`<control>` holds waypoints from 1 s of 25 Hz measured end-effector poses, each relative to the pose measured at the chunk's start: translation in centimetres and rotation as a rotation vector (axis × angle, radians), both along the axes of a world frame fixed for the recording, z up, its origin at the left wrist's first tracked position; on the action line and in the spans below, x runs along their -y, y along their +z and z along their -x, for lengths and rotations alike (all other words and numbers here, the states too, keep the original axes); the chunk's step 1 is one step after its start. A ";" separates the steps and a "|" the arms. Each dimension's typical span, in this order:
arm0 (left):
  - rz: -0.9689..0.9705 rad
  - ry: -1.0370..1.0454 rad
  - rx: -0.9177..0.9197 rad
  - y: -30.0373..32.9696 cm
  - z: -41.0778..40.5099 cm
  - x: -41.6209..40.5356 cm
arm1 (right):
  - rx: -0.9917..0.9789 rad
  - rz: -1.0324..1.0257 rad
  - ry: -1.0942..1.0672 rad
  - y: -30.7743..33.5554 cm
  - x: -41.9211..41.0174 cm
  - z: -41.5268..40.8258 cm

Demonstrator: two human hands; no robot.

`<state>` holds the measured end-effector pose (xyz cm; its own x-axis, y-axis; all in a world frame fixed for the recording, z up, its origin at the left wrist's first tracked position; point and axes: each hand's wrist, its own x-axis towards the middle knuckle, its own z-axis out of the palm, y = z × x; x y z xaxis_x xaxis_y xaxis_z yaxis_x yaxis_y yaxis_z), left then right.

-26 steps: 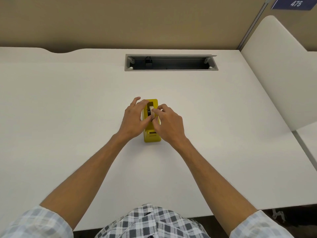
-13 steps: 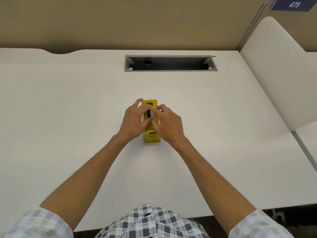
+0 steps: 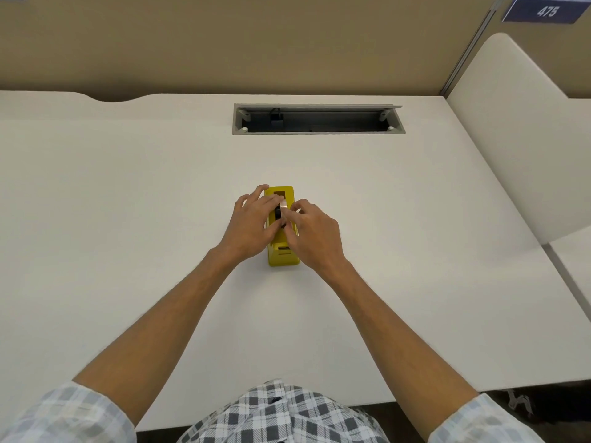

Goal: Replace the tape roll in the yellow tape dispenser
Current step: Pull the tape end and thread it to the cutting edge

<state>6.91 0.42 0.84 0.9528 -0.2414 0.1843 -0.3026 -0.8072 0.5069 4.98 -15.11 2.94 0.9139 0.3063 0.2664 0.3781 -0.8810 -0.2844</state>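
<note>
The tape dispenser (image 3: 283,255) stands on the worktop (image 3: 128,219) near its middle, lengthwise away from the person. The left hand (image 3: 252,225) lies against the dispenser's left side, the right hand (image 3: 315,233) against its right, fingertips of both meeting over its top at the tape roll (image 3: 282,210) seated in it. Behind the dispenser, well apart, a cable slot (image 3: 318,119) is sunk into the worktop near the back edge. A partition wall (image 3: 224,43) rises behind the worktop, and a side panel (image 3: 524,148) stands along its right edge.
</note>
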 end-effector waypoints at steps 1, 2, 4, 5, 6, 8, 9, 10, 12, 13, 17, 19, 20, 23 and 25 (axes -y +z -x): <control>-0.027 -0.011 0.006 0.0 0.0 0.0 | 0.000 0.007 0.000 0.0 0.0 0.1; -0.045 -0.019 0.012 0.0 0.0 0.0 | 0.001 0.008 0.000 0.0 0.0 0.1; -0.059 -0.024 0.014 0.1 0.0 0.0 | 0.005 0.001 0.000 0.0 0.0 0.2; -0.062 -0.024 0.012 0.1 0.0 0.0 | 0.007 -0.003 -0.001 0.0 0.0 0.2; -0.066 -0.024 0.013 0.1 0.1 0.1 | 0.013 -0.008 -0.003 0.0 0.0 0.3; -0.071 -0.027 0.018 0.0 0.1 0.0 | 0.029 -0.023 -0.006 0.0 -0.1 0.3; -0.071 -0.028 0.019 0.0 0.1 0.0 | 0.040 -0.032 -0.007 0.0 -0.1 0.4; -0.069 -0.026 0.018 0.0 0.1 0.0 | 0.051 -0.042 -0.011 0.1 -0.1 0.4; -0.067 -0.023 0.020 -0.1 0.2 0.0 | 0.054 -0.057 -0.017 0.3 -0.2 0.3; -0.066 -0.023 0.023 -0.1 0.2 0.0 | 0.046 -0.055 -0.018 0.3 -0.1 0.2; -0.064 -0.028 0.032 -0.2 0.2 0.0 | 0.031 -0.009 -0.007 0.1 0.1 0.1; -0.071 -0.028 0.031 -0.2 0.1 -0.1 | 0.031 -0.016 -0.001 0.0 0.1 0.3; -0.073 -0.031 0.031 -0.2 0.1 -0.1 | 0.039 -0.028 -0.003 0.0 0.1 0.3; -0.071 -0.041 0.031 -0.3 0.0 -0.2 | 0.071 -0.052 -0.032 0.1 0.1 0.3; -0.068 -0.041 0.030 -0.3 0.0 -0.2 | 0.055 -0.030 -0.045 0.0 0.2 0.2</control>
